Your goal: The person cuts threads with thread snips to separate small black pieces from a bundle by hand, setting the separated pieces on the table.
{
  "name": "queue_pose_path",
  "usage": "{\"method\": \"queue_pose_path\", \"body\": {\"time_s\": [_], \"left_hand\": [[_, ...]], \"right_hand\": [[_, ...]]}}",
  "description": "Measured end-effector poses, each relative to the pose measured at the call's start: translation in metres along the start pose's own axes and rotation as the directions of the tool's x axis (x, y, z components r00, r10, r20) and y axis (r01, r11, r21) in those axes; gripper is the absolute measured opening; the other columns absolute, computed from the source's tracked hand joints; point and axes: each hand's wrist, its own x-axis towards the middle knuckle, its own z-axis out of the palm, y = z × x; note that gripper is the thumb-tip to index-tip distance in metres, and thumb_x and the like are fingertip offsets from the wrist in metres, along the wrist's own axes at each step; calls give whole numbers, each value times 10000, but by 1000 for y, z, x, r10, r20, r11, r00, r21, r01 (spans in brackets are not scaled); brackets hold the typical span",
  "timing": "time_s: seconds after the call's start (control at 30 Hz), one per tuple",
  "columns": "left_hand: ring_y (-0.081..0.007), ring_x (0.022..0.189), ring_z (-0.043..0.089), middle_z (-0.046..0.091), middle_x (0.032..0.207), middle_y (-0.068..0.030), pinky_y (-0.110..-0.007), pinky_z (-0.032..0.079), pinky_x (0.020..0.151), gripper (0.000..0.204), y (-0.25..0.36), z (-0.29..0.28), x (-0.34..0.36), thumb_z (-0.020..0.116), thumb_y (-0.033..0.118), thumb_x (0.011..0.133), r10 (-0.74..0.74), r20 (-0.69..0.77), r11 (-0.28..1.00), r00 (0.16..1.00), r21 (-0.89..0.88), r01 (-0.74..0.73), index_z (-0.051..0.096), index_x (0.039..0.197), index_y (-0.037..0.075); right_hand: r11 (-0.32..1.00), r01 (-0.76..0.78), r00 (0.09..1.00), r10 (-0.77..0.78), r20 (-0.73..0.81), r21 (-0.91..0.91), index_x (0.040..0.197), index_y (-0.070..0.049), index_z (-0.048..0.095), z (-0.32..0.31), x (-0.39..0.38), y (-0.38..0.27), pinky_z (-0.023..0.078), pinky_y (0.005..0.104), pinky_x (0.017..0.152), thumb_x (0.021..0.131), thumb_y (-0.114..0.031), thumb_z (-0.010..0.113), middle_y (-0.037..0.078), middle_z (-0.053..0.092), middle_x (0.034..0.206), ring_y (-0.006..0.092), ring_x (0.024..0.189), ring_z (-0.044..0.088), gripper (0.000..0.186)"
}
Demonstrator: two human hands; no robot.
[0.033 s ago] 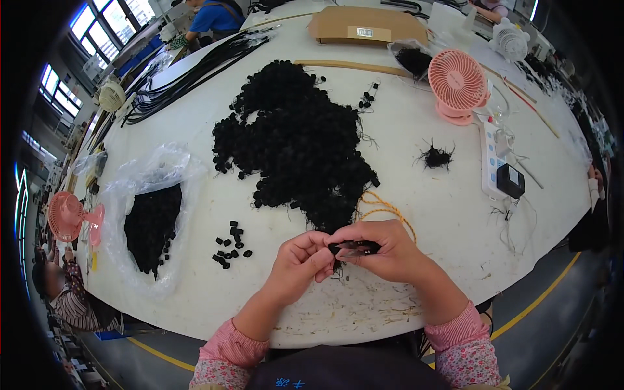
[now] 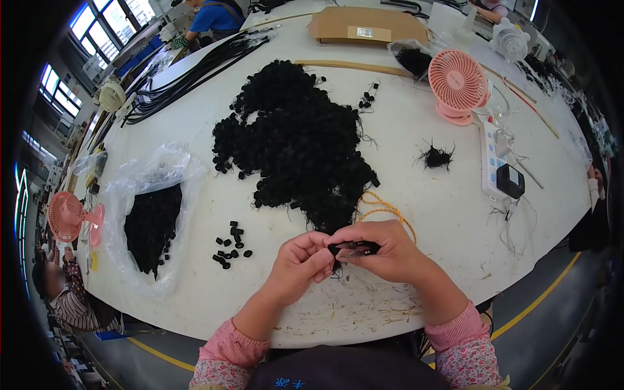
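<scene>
Thread snips [image 2: 357, 247] with dark handles lie in my right hand [image 2: 394, 252], its fingers closed round them. My left hand [image 2: 300, 261] pinches a small black fabric loop [image 2: 334, 249] right at the tips of the snips; the fingertips partly hide it. Just beyond both hands spreads a big heap of small black loops [image 2: 292, 143] with loose thread ends. An orange cord [image 2: 389, 207] curls on the table behind my right hand. Several separate black loops [image 2: 227, 255] lie left of my left hand.
A clear plastic bag [image 2: 117, 195] of black loops lies left on the white table [image 2: 455, 214]. Right are a pink fan [image 2: 457, 79], a thread clump [image 2: 437, 156] and a power strip [image 2: 489, 159]. A cardboard box [image 2: 367, 25] stands at the back. Other people sit around.
</scene>
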Motion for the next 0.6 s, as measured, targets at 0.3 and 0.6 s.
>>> {"method": "queue_pose_path", "body": {"time_s": [0.3,0.6], "left_hand": [[-34,602,502,581,715,14,-172,363,509,85,2,2,1,626,105,909,110,-162,990,981,108,-93,581,951,45],[-28,612,496,569,711,25,-166,380,552,109,3,4,1,634,123,908,230,-262,935,937,325,-139,586,925,27]], "right_hand": [[967,47,993,-73,-97,-250,1059,-86,673,0,1,-13,507,248,653,796,-160,734,69,678,858,135,721,646,280],[539,320,863,-505,6,-779,996,-185,691,-5,3,2,368,293,474,691,-228,788,-29,503,591,153,508,507,323]]}}
